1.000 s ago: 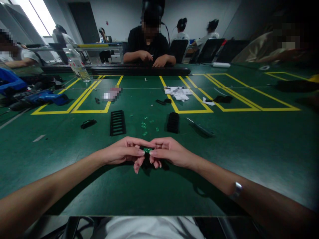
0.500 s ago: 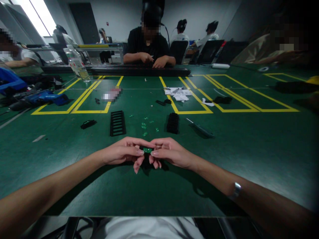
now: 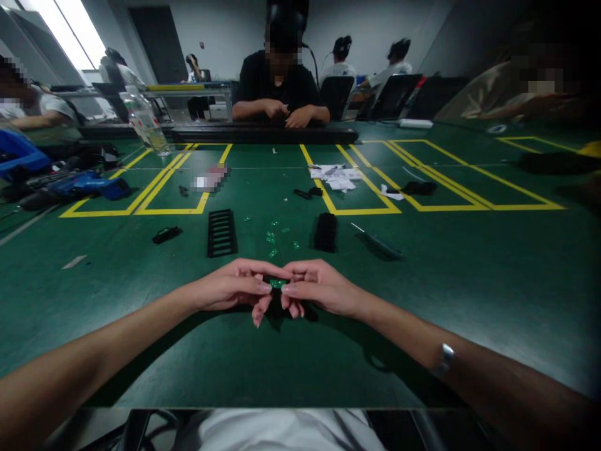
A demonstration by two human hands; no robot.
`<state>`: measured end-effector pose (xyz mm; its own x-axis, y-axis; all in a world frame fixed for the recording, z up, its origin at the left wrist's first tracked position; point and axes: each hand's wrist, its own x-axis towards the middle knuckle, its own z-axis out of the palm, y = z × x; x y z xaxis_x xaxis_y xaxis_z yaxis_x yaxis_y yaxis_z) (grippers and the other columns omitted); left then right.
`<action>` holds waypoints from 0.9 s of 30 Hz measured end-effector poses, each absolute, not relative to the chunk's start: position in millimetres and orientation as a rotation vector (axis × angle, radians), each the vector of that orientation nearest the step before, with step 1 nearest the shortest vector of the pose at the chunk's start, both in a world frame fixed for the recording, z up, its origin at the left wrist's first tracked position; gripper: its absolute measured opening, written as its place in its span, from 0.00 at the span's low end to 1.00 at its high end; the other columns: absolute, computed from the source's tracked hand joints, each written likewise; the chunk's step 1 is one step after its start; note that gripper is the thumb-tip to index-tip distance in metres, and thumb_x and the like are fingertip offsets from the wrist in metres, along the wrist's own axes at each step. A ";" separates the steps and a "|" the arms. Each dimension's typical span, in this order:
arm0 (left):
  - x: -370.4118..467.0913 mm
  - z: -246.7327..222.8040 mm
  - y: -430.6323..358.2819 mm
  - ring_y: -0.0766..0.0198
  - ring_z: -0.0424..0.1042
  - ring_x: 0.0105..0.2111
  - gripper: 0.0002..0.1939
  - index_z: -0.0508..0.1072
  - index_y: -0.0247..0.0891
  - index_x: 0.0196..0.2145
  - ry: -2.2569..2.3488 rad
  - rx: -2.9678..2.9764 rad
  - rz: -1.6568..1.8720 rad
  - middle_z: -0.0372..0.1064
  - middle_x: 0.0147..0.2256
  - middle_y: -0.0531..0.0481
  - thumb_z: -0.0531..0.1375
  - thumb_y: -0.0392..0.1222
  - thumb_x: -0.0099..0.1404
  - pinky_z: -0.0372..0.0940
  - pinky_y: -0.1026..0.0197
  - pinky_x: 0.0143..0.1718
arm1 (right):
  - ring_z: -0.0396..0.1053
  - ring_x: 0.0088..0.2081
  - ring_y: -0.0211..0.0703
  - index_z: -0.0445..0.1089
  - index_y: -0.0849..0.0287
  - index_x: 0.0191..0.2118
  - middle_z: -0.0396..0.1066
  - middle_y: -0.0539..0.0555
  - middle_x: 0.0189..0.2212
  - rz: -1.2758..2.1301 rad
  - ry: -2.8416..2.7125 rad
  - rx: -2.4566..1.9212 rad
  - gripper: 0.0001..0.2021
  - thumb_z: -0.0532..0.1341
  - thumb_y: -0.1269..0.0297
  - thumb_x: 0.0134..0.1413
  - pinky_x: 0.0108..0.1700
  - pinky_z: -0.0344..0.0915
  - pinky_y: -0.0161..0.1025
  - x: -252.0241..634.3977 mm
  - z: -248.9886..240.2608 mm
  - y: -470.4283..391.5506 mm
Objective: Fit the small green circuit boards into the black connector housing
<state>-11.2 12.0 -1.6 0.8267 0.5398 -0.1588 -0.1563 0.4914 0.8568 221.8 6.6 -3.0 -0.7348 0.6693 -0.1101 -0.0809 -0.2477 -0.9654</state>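
Note:
Between my two hands, just above the green table, is a small black part carrying a green circuit board [image 3: 277,284]. My left hand [image 3: 239,285] pinches its left end with thumb and forefinger. The right end is held the same way by my right hand [image 3: 317,285], whose forefinger meets the left one behind the part. Most of the black part is hidden by fingers. Several loose green circuit boards [image 3: 271,237] lie just beyond my hands, with a slotted black frame [image 3: 221,233] to their left and a ribbed black block [image 3: 325,232] to their right.
A screwdriver [image 3: 378,242] lies right of the block, and a black piece with green on it [image 3: 166,235] lies at left. Farther off are crumpled white paper [image 3: 335,176], a blue power tool [image 3: 94,186] and bottles [image 3: 148,125]. Across the table sits a person [image 3: 282,88] working by hand.
My right thumb has shifted very slightly left along the circuit board. Both hands otherwise keep their place and grip.

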 end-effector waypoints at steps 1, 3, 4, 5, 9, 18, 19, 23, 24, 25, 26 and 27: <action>-11.1 -1.7 12.1 0.63 0.75 0.25 0.23 0.72 0.32 0.57 0.437 0.971 0.440 0.74 0.25 0.46 0.64 0.38 0.66 0.69 0.63 0.27 | 0.73 0.25 0.35 0.71 0.66 0.40 0.77 0.54 0.29 2.026 -1.520 -0.714 0.14 0.68 0.58 0.57 0.26 0.67 0.31 221.7 -2.9 6.5; -11.2 -1.6 12.3 0.63 0.75 0.25 0.22 0.72 0.33 0.57 0.433 0.967 0.435 0.74 0.25 0.46 0.63 0.37 0.66 0.70 0.62 0.27 | 0.73 0.25 0.35 0.71 0.66 0.40 0.77 0.54 0.29 2.026 -1.518 -0.712 0.14 0.68 0.58 0.57 0.26 0.67 0.31 221.7 -2.8 6.4; -11.2 -1.3 12.4 0.63 0.75 0.25 0.22 0.72 0.34 0.57 0.433 0.967 0.430 0.74 0.26 0.46 0.63 0.37 0.66 0.70 0.62 0.27 | 0.73 0.25 0.35 0.71 0.66 0.40 0.77 0.54 0.29 2.025 -1.517 -0.710 0.14 0.68 0.58 0.57 0.26 0.67 0.31 221.6 -2.9 6.3; -11.3 -1.0 12.4 0.63 0.75 0.25 0.22 0.72 0.34 0.57 0.433 0.967 0.428 0.74 0.26 0.46 0.63 0.37 0.66 0.70 0.62 0.27 | 0.73 0.25 0.35 0.71 0.66 0.41 0.77 0.54 0.29 2.025 -1.518 -0.708 0.14 0.68 0.59 0.57 0.26 0.67 0.31 221.6 -3.0 6.2; -11.1 0.7 11.9 0.63 0.75 0.25 0.21 0.73 0.35 0.57 0.438 0.957 0.436 0.74 0.26 0.46 0.62 0.36 0.67 0.71 0.62 0.28 | 0.73 0.25 0.35 0.71 0.66 0.42 0.76 0.54 0.29 2.013 -1.520 -0.717 0.15 0.69 0.59 0.57 0.26 0.67 0.31 221.3 -3.0 6.2; -10.1 -1.6 9.8 0.64 0.74 0.25 0.22 0.71 0.35 0.59 0.478 0.960 0.509 0.74 0.26 0.46 0.62 0.36 0.67 0.74 0.59 0.29 | 0.72 0.24 0.34 0.70 0.64 0.39 0.74 0.51 0.26 1.927 -1.495 -0.746 0.13 0.69 0.59 0.57 0.26 0.66 0.31 218.8 -7.0 4.1; -10.1 -1.9 9.3 0.64 0.74 0.25 0.22 0.72 0.35 0.58 0.484 0.964 0.528 0.73 0.26 0.46 0.62 0.36 0.67 0.74 0.59 0.29 | 0.72 0.24 0.34 0.70 0.63 0.40 0.74 0.51 0.26 1.924 -1.485 -0.752 0.14 0.69 0.58 0.57 0.26 0.67 0.31 217.9 -7.8 3.7; -9.8 -2.1 9.0 0.66 0.71 0.22 0.19 0.74 0.33 0.56 0.486 0.942 0.612 0.71 0.23 0.48 0.61 0.35 0.68 0.72 0.61 0.26 | 0.70 0.23 0.34 0.68 0.62 0.34 0.73 0.50 0.25 1.886 -1.487 -0.840 0.16 0.68 0.53 0.57 0.25 0.65 0.30 212.8 -0.1 6.6; -9.6 -1.9 9.8 0.66 0.70 0.21 0.18 0.74 0.33 0.55 0.487 0.930 0.642 0.70 0.22 0.48 0.60 0.35 0.68 0.71 0.61 0.25 | 0.70 0.22 0.33 0.67 0.62 0.33 0.73 0.50 0.25 1.867 -1.520 -0.891 0.17 0.67 0.52 0.57 0.24 0.63 0.30 212.3 6.0 7.6; -9.5 -1.5 10.9 0.67 0.68 0.20 0.18 0.74 0.32 0.55 0.492 0.917 0.674 0.69 0.22 0.50 0.60 0.35 0.67 0.70 0.61 0.24 | 0.69 0.21 0.33 0.67 0.62 0.30 0.72 0.50 0.24 1.835 -1.569 -0.967 0.18 0.66 0.50 0.58 0.22 0.61 0.29 212.9 13.5 7.5; -9.5 -1.1 12.2 0.67 0.67 0.20 0.19 0.74 0.32 0.55 0.510 0.894 0.708 0.68 0.22 0.51 0.60 0.35 0.67 0.69 0.62 0.23 | 0.67 0.20 0.33 0.68 0.62 0.29 0.71 0.50 0.22 1.804 -1.662 -1.063 0.19 0.66 0.49 0.58 0.20 0.59 0.29 215.0 21.9 5.1; -9.6 -0.6 13.5 0.68 0.66 0.19 0.18 0.74 0.32 0.54 0.529 0.879 0.733 0.67 0.22 0.51 0.59 0.35 0.67 0.68 0.63 0.22 | 0.67 0.20 0.33 0.70 0.62 0.29 0.72 0.51 0.22 1.793 -1.769 -1.132 0.19 0.66 0.49 0.57 0.20 0.58 0.29 218.8 30.2 -0.5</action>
<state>-9.6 13.5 -0.6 0.6428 0.7570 -0.1174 -0.3508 0.4271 0.8334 218.8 -0.5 30.2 -0.6047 0.7471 -0.2761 0.2660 -0.1373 -0.9541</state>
